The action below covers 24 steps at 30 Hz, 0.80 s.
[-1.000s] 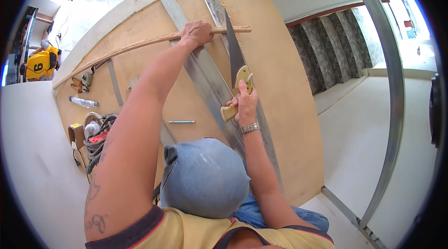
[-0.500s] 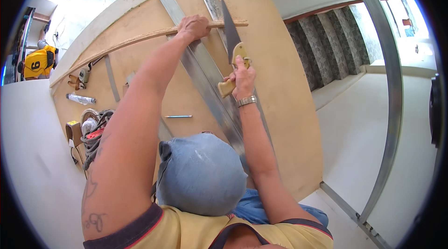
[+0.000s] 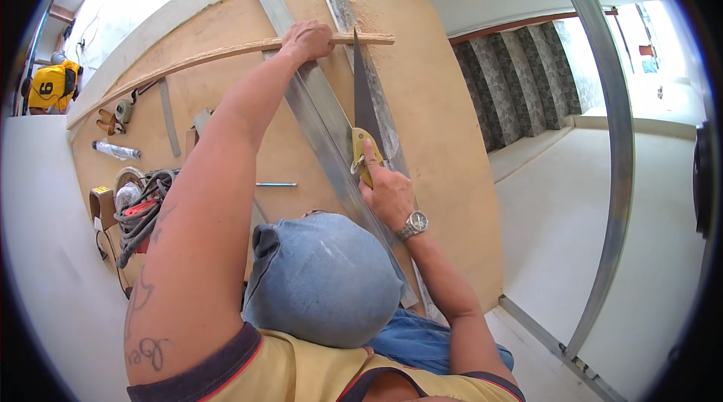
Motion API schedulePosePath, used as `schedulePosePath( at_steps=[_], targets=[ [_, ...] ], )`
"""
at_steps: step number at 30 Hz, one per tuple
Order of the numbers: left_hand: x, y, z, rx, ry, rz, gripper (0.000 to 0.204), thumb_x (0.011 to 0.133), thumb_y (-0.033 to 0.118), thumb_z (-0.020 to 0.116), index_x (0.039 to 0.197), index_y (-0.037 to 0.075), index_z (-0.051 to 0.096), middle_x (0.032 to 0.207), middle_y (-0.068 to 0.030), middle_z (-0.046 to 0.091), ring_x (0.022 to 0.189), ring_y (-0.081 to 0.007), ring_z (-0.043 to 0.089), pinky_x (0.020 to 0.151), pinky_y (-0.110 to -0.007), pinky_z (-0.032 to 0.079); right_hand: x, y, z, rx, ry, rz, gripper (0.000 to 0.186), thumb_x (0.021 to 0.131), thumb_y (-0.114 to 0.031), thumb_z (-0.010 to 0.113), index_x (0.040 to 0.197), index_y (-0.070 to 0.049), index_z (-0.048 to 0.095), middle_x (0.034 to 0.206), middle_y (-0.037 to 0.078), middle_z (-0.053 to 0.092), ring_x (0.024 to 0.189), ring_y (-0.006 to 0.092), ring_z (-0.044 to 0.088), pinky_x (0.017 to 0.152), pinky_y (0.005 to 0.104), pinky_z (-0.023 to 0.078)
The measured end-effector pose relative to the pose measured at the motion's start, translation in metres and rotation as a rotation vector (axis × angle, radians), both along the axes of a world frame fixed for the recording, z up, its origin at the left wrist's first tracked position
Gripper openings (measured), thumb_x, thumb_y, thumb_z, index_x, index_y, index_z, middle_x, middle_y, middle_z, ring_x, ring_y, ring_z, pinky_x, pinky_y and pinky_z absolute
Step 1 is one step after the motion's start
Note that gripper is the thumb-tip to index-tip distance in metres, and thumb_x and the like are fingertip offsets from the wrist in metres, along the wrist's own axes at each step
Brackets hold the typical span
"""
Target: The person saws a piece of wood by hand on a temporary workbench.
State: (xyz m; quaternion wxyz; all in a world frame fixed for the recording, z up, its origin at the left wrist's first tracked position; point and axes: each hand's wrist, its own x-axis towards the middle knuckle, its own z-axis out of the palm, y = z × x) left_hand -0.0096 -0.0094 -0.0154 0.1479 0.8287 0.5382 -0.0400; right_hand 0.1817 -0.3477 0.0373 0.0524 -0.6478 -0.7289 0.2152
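Sawing a thin wooden strip (image 3: 226, 54) on a plywood board (image 3: 444, 100).
Left hand (image 3: 305, 40) clenched over the strip; right hand (image 3: 388, 191) grasping the yellow-handled handsaw (image 3: 364, 112); ribbed metal channels (image 3: 316, 108) beneath, sawdust scattered.

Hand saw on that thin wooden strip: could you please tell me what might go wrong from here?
1. The left hand presses the wooden strip close beside the hand saw; if the blade jumps, it could catch those fingers.
2. The strip is long, thin and bowed, so it may flex or shift and bind the blade.
3. The right hand saws over metal channels; the teeth might strike metal.
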Motion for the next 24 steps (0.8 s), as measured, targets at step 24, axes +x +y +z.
schedulePosePath(
  at_steps=[24],
  targets=[
    [0.006, -0.002, -0.002, 0.024, 0.017, -0.019, 0.031, 0.091, 0.037, 0.066, 0.103, 0.011, 0.079, 0.104, -0.0157, 0.078, 0.1, -0.0358, 0.075, 0.088, -0.047, 0.059, -0.008, 0.087, -0.011, -0.012, -0.089, -0.141, 0.096, 0.086, -0.024, 0.075, 0.169, -0.018, 0.027, 0.081, 0.021, 0.073, 0.075, 0.0406, 0.073, 0.07, 0.0524, 0.059]
  ],
)
